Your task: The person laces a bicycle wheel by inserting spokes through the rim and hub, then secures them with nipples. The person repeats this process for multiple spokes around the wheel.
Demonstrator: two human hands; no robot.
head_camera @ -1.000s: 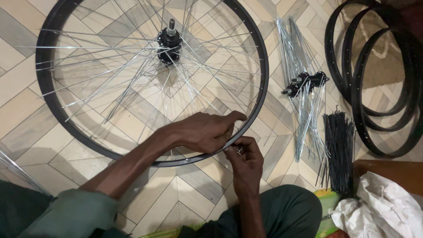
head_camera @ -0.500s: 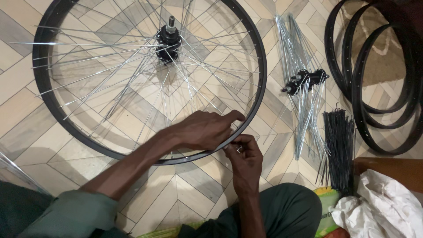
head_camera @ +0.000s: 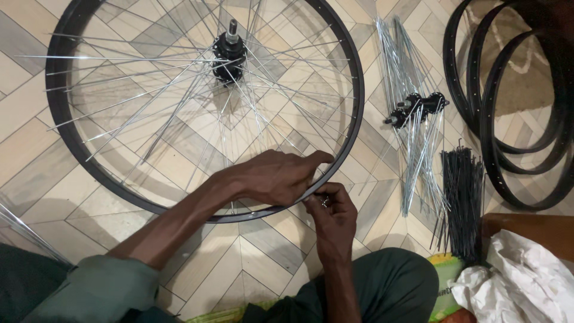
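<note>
A black bicycle wheel rim (head_camera: pixel 60 128) lies flat on the patterned tile floor, with a black hub (head_camera: pixel 228 55) at its middle and several silver spokes (head_camera: pixel 149 96) fanning out. My left hand (head_camera: pixel 272 176) rests across the near right part of the rim, fingers pinching a spoke end against it. Just outside the rim, my right hand (head_camera: pixel 332 209) is closed on a small metal piece, probably a spoke nipple, touching the rim where the left fingers are.
A loose bundle of silver spokes with two black hubs (head_camera: pixel 418 107) lies to the right. Beside it lies a bunch of black spokes (head_camera: pixel 463 197). Stacked black rims (head_camera: pixel 508 173) sit at far right. A white cloth (head_camera: pixel 526 284) and a wooden edge (head_camera: pixel 538 224) are at lower right.
The view has shifted slightly, so the wheel sits a little more to the left. Both hands stay at the same spot on the rim.
</note>
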